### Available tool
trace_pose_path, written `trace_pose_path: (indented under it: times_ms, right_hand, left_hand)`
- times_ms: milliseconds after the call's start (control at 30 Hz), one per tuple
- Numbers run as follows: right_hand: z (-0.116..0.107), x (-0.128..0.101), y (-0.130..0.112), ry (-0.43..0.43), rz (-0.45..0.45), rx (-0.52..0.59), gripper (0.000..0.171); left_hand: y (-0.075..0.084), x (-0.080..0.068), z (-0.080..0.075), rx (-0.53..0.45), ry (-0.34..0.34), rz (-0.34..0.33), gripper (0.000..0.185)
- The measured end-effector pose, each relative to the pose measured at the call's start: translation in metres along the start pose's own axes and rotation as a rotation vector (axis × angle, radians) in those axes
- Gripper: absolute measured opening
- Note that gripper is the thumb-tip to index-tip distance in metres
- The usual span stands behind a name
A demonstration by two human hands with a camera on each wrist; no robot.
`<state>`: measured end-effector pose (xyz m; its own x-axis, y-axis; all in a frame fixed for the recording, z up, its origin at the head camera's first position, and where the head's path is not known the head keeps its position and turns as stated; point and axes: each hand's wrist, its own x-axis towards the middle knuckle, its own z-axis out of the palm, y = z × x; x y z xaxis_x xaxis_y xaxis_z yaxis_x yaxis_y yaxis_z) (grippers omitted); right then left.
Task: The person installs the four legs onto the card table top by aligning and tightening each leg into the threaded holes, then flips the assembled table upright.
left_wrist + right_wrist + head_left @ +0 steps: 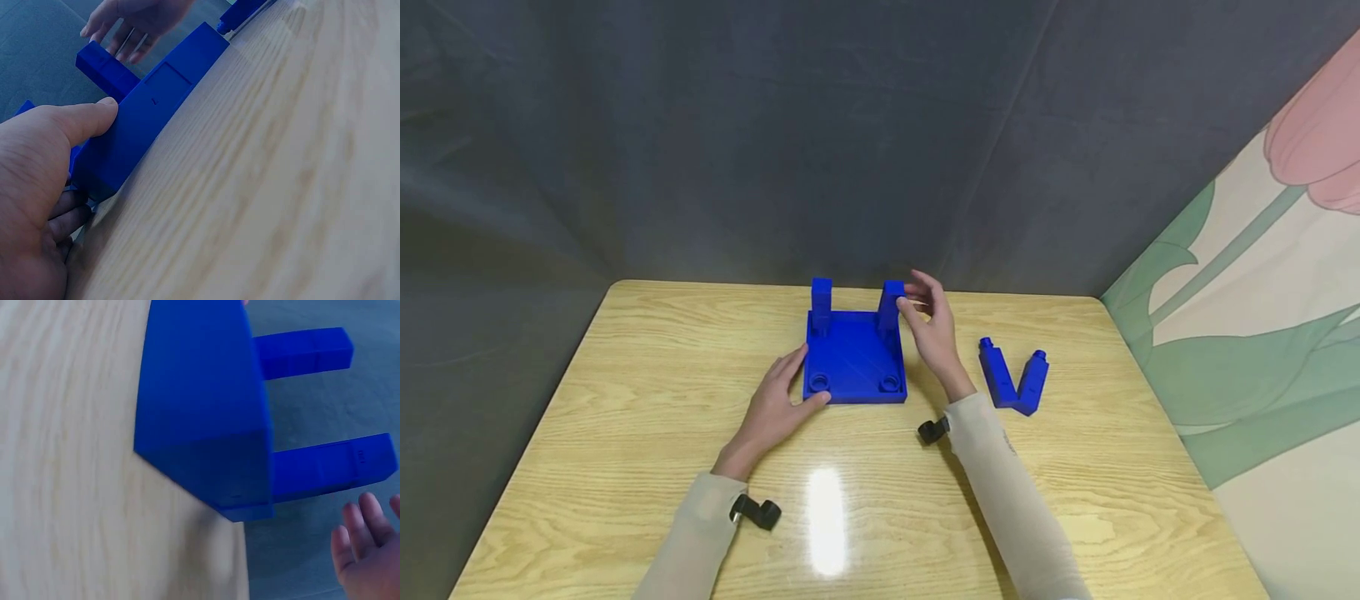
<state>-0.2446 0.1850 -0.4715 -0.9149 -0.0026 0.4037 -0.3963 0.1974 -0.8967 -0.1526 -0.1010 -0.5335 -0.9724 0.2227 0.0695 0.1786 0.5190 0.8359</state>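
Observation:
A blue square base [853, 354] with a raised rim lies on the wooden table, round threaded sockets showing at its two near corners. From its far corners rise two blue posts, the left post [822, 300] and the right post [889, 307], both upright. My left hand [772, 410] holds the base's near left corner, thumb on the front wall [150, 109] and fingers along the left side. My right hand [934, 333] is beside the right post with fingers loosely spread. In the right wrist view a small gap separates these fingertips from that post [337, 465].
To the right of the base, two loose blue posts [997, 377] with threaded ends lie on the table [700, 333], forming a V. A dark curtain [790, 150] hangs behind the table, and a flower-patterned cloth [1262, 350] hangs at the right.

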Motion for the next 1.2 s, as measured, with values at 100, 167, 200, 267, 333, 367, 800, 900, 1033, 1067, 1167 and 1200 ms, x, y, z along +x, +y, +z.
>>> trace_pose_path:
  times_ms: [100, 167, 200, 267, 333, 367, 800, 900, 1033, 1067, 1167, 1200]
  right_hand:
    - [-0.006, -0.004, -0.004, 0.036, -0.011, 0.019, 0.051]
    - [-0.011, -0.009, -0.007, 0.049, -0.022, 0.023, 0.051]
    - [-0.014, -0.012, -0.008, 0.05, -0.025, 0.016, 0.051]
    - [-0.022, -0.02, -0.013, 0.043, -0.023, 0.008, 0.05]
    - [-0.029, -0.029, -0.018, 0.026, -0.016, -0.001, 0.05]
    - [-0.033, -0.033, -0.02, 0.021, -0.011, -0.009, 0.05]
    - [-0.08, -0.075, -0.038, 0.06, -0.071, -0.096, 0.048]
    - [-0.088, -0.079, -0.039, 0.094, -0.092, -0.084, 0.047]
    - [-0.096, -0.082, -0.041, 0.129, -0.115, -0.059, 0.045]
    - [-0.098, -0.082, -0.042, 0.137, -0.116, -0.062, 0.045]
    - [-0.103, -0.084, -0.044, 0.156, -0.116, -0.078, 0.045]
    - [-0.105, -0.085, -0.044, 0.163, -0.114, -0.081, 0.045]
  left_hand:
    - [-0.001, 0.0, 0.0, -0.001, 0.003, 0.009, 0.098]
    - [-0.001, 0.0, 0.0, -0.003, 0.001, 0.011, 0.098]
    - [-0.001, 0.0, -0.001, -0.004, 0.0, 0.011, 0.098]
    - [-0.001, 0.0, 0.0, -0.007, -0.004, 0.011, 0.098]
    - [-0.001, 0.0, 0.0, -0.008, -0.004, 0.008, 0.098]
    - [-0.001, -0.001, -0.001, -0.005, -0.003, 0.01, 0.098]
    - [-0.001, 0.0, -0.001, -0.015, -0.013, 0.004, 0.099]
    - [-0.002, 0.0, -0.002, -0.02, -0.007, 0.001, 0.099]
    - [-0.002, 0.001, -0.002, -0.017, 0.004, 0.01, 0.098]
    - [-0.002, 0.001, -0.002, -0.014, 0.002, 0.013, 0.098]
    - [-0.002, 0.002, -0.001, -0.012, -0.002, 0.011, 0.098]
    - [-0.002, 0.001, -0.001, -0.013, -0.004, 0.008, 0.098]
